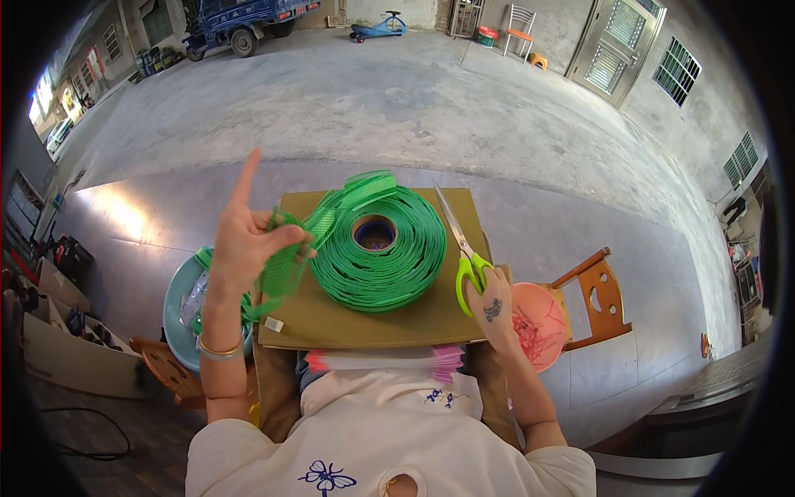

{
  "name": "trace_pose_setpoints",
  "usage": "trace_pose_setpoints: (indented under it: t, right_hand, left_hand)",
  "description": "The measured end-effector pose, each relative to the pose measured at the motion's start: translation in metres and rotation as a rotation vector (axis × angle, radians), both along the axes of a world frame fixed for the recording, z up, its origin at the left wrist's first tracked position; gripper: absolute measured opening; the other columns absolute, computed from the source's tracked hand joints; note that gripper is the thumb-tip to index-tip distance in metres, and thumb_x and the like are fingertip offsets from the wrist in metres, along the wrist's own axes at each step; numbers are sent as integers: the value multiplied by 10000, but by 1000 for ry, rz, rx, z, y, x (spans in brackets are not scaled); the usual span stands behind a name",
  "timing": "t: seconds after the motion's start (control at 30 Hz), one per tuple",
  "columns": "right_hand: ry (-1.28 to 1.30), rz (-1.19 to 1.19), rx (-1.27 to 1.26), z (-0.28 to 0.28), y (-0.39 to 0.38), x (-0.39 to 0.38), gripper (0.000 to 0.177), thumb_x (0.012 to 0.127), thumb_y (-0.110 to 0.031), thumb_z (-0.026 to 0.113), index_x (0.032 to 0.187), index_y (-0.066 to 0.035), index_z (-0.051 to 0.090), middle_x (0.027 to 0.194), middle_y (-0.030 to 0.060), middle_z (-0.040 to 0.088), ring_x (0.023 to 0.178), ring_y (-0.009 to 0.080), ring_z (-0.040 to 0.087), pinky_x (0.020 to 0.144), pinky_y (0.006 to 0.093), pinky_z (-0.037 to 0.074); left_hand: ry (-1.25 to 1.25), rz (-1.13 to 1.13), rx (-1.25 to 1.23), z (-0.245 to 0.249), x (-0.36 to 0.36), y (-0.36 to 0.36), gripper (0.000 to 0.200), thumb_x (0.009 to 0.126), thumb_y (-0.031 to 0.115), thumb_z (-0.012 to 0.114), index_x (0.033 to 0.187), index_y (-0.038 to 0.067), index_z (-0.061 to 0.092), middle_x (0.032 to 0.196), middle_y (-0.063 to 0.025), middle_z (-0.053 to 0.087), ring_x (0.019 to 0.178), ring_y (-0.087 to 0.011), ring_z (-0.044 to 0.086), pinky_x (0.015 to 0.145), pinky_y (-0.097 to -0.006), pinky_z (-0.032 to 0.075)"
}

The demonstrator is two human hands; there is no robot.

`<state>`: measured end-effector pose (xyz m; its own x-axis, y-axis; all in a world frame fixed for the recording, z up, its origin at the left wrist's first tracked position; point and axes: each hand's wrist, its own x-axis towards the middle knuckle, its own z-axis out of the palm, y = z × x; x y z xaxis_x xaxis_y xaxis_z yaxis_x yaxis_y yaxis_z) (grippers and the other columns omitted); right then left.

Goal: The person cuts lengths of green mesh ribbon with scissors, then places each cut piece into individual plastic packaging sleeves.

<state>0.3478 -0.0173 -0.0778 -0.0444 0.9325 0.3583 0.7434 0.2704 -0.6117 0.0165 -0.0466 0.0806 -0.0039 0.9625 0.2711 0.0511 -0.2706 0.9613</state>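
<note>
A big roll of green mesh ribbon (381,269) lies flat on a brown cardboard board (298,327), its cardboard core facing up. My left hand (248,244) pinches the loose end of the ribbon between thumb and fingers, left of the roll, with the index finger pointing up. From that hand the ribbon hangs down toward the board's left edge. At the board's right side my right hand (493,306) holds scissors (464,248) by their lime-green handles. The scissors' blades point away from me and look nearly closed.
A blue basin (175,311) with green and clear pieces sits at the left on a wooden chair. To the right, a pink bowl (553,319) of pink strips stands by a wooden chair (609,298). Pink-and-white sheets (389,359) lie on my lap. A blue truck (240,21) stands far back.
</note>
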Motion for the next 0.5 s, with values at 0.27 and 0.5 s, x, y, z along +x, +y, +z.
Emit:
trace_pose_setpoints:
  t: [0.27, 0.5]
  right_hand:
    - [-272, -60, -57, -28, -1, 10, 329, 780, -167, 636, 1021, 34, 534, 964, 187, 503, 888, 361, 483, 747, 408, 421]
    - [710, 720, 74, 134, -10, -50, 364, 768, -150, 699, 1059, 28, 570, 1103, 139, 559, 1024, 248, 546, 830, 337, 450]
  left_hand:
    - [37, 61, 470, 78, -6, 6, 877, 738, 76, 702, 1413, 61, 143, 676, -115, 633, 574, -191, 639, 539, -303, 558]
    - [130, -233, 459, 111, 74, -7, 870, 725, 76, 721, 1398, 37, 172, 770, -134, 664, 682, -207, 665, 636, -291, 539]
